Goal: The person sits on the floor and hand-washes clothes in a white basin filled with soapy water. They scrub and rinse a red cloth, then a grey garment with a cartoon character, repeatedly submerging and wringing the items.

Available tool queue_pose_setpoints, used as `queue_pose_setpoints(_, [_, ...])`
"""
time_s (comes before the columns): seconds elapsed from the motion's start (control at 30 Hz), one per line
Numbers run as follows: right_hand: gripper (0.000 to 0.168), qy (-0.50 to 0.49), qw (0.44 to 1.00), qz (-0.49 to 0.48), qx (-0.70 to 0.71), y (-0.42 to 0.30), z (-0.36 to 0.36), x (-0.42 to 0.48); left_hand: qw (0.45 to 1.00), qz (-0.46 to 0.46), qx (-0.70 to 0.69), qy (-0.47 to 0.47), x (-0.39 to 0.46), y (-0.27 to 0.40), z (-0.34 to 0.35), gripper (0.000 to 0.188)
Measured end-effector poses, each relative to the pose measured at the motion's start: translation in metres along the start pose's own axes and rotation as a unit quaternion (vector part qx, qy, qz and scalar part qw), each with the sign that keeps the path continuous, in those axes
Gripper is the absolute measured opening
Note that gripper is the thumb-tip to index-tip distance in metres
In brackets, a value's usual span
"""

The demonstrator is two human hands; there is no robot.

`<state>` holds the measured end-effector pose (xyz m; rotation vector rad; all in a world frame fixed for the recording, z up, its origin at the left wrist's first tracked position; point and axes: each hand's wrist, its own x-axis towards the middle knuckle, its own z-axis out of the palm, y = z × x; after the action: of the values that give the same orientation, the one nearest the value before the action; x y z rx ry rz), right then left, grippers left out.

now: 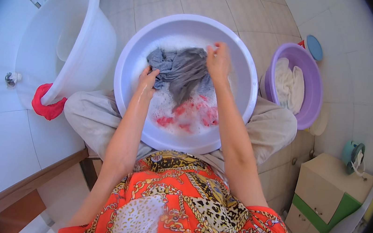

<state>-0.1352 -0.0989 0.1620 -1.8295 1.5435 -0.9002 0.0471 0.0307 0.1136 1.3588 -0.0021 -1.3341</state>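
Observation:
A wide pale-lavender plastic basin sits between my bent legs, holding sudsy water. A soaked grey garment lies bunched across its middle, its lower end dipping into foam. At the garment's left edge, my left hand touches the cloth with thumb and fingers; whether it grips is unclear. My right hand is lifted by the garment's right edge, slightly blurred, with fingers apart and nothing visible in them. Red cloth shows in patches through the suds nearer my body.
To the left stands a large white tub with a red cloth draped over its rim. A purple basin with white laundry stands right, beside a blue-lidded container. Farther right is a small drawer cabinet.

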Motion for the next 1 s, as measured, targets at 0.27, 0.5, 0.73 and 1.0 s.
queue_pose_setpoints(0.27, [0.064, -0.216, 0.938, -0.074, -0.261, -0.004, 0.014, -0.064, 0.859, 0.321, 0.377, 0.130, 0.015, -0.008, -0.004, 0.077])
queue_pose_setpoints(0.5, [0.034, 0.092, 0.971, -0.004, 0.220, 0.004, 0.066, -0.053, 0.995, -0.062, -0.073, 0.022, -0.021, 0.022, 0.067, 0.072])
queue_pose_setpoints(0.73, [0.030, -0.047, 0.943, -0.309, 0.115, -0.090, 0.015, -0.113, 0.927, -0.072, -0.229, -0.289, -0.009, 0.014, 0.047, 0.050])
queue_pose_setpoints(1.0, [0.017, 0.055, 0.959, -0.224, 0.168, -0.071, 0.033, -0.083, 0.951, -0.017, -0.210, -0.225, 0.004, -0.011, 0.046, 0.042])
